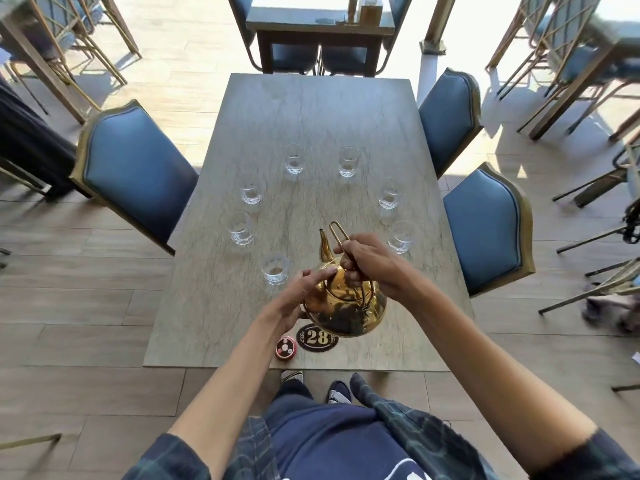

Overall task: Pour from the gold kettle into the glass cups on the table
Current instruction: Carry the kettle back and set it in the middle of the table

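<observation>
Presently, by size:
Counter [311, 109]: grey stone-look, carrying everything.
Gold kettle [346, 306]: near edge, spout away, apparently lifted.
Right hand [372, 263]: fingers closed round the handle.
Left hand [304, 289]: fingers spread open, steadying the lid.
Glass cups: seven in an arc, nearest [276, 270] just left.
Progress: all look empty; every pour remains.

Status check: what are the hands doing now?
Right hand grips gold kettle's handle. Left hand steadies its lid. Seven clear glass cups waiting. Nothing blocking.
</observation>
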`<move>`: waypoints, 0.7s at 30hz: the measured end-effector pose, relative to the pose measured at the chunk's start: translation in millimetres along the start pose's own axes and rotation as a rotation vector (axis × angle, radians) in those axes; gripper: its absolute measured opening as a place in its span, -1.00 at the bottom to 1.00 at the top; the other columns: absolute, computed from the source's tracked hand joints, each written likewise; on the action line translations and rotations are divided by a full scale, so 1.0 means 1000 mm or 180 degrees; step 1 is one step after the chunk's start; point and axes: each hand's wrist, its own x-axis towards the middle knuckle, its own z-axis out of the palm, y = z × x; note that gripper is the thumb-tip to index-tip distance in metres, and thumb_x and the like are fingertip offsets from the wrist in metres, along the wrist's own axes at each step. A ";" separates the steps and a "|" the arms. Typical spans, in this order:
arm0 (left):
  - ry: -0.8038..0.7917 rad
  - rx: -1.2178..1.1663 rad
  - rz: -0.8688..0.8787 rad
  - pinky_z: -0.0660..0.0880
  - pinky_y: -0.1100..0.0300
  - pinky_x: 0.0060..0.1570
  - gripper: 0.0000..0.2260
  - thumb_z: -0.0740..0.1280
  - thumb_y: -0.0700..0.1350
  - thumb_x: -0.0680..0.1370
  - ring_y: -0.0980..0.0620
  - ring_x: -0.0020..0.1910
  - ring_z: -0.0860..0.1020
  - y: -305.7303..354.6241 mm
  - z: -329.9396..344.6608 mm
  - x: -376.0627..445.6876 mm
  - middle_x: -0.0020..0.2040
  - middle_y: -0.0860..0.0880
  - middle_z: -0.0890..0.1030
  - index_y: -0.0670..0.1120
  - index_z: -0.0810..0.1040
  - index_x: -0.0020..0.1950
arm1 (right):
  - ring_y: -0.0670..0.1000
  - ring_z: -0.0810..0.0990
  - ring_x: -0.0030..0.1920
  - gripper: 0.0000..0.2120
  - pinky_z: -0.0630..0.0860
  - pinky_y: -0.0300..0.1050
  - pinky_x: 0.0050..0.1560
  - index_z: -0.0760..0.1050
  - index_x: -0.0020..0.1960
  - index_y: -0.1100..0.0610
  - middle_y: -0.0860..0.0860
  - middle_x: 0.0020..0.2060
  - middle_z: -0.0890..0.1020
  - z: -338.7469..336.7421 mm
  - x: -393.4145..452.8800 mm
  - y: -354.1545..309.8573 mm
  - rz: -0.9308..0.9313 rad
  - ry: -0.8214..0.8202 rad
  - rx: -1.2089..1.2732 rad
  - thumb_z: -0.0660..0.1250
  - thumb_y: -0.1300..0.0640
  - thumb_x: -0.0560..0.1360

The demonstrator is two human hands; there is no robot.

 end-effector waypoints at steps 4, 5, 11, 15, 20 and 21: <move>-0.0037 0.0051 0.0113 0.64 -0.03 0.00 0.04 0.66 0.50 0.19 -0.18 0.33 0.70 0.025 -0.008 0.008 0.34 -0.13 0.75 -0.04 0.55 0.51 | -0.06 0.42 -0.43 -0.77 0.41 -0.21 -0.47 0.44 0.08 0.26 0.01 -0.35 0.42 0.000 0.010 -0.020 -0.0110 0.0014 0.0133 0.05 0.19 0.71; -0.0060 0.0051 0.0155 0.63 -0.03 0.00 0.00 0.66 0.48 0.22 -0.18 0.33 0.70 0.031 -0.010 0.010 0.35 -0.13 0.75 -0.04 0.55 0.51 | -0.06 0.42 -0.43 -0.77 0.42 -0.20 -0.47 0.44 0.09 0.27 0.02 -0.34 0.42 0.000 0.014 -0.024 -0.0118 0.0024 0.0169 0.05 0.19 0.71; -0.0156 0.0063 0.0280 0.66 0.20 -0.29 -0.21 0.58 0.33 0.49 0.00 -0.05 0.76 0.062 -0.033 0.034 0.26 -0.19 0.76 -0.14 0.56 0.54 | -0.04 0.47 -0.39 -0.79 0.47 -0.17 -0.38 0.45 0.12 0.29 0.03 -0.32 0.45 0.006 0.043 -0.051 -0.0211 0.0037 0.0081 0.08 0.21 0.71; -0.0226 0.0023 0.0242 0.67 0.24 -0.20 -0.38 0.53 0.21 0.61 0.02 -0.06 0.77 0.075 -0.054 0.054 0.28 -0.27 0.78 -0.21 0.66 0.48 | -0.05 0.49 -0.37 -0.81 0.48 -0.14 -0.31 0.46 0.10 0.25 0.02 -0.31 0.47 0.011 0.064 -0.065 -0.0274 0.0080 0.0118 0.08 0.22 0.71; -0.0050 -0.0057 0.0201 0.65 0.25 -0.25 -0.40 0.60 0.11 0.59 0.06 -0.17 0.78 0.091 -0.075 0.075 0.05 -0.14 0.81 -0.27 0.64 0.46 | -0.05 0.50 -0.35 -0.81 0.49 -0.14 -0.27 0.46 0.10 0.25 0.02 -0.30 0.48 0.019 0.092 -0.077 -0.0264 0.0161 0.0182 0.09 0.22 0.70; -0.0005 -0.0053 0.0192 0.66 0.21 -0.20 -0.38 0.62 0.11 0.57 0.04 -0.17 0.78 0.094 -0.078 0.079 0.02 -0.12 0.80 -0.27 0.63 0.46 | -0.04 0.51 -0.35 -0.81 0.49 -0.14 -0.28 0.45 0.10 0.25 0.02 -0.30 0.48 0.021 0.097 -0.079 -0.0261 0.0177 0.0193 0.09 0.22 0.70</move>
